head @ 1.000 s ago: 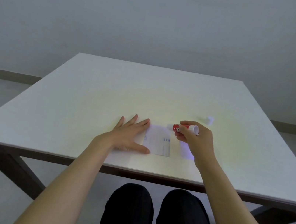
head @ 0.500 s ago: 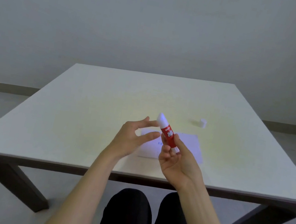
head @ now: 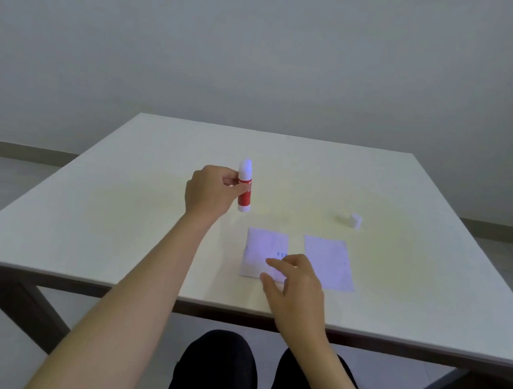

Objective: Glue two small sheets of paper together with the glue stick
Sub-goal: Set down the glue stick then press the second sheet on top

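On the left, the left hand point(head: 207, 191) has its fingers point(head: 238, 187) closed round the red plastic glue stick with a white tip point(head: 244, 189), holding it upright just above the pale white surface point(head: 109, 221); its long axis runs vertical, bare white tip up, base toward the surface and close to it, though whether it touches I cannot tell. Nearer the middle lies a small white sheet of paper with faint blue print point(head: 265, 246), flat, and the right hand point(head: 295, 288) hovers over its near right corner with fingers loosely spread, gripping nothing. Just beside it, apart, lies the second small plain white sheet point(head: 328, 263). Farther right sits the small white cap point(head: 355, 221), off the stick. Gluing looks finished, the stick being set aside; next, the right hand should lift one sheet and align it over the other before pressing.
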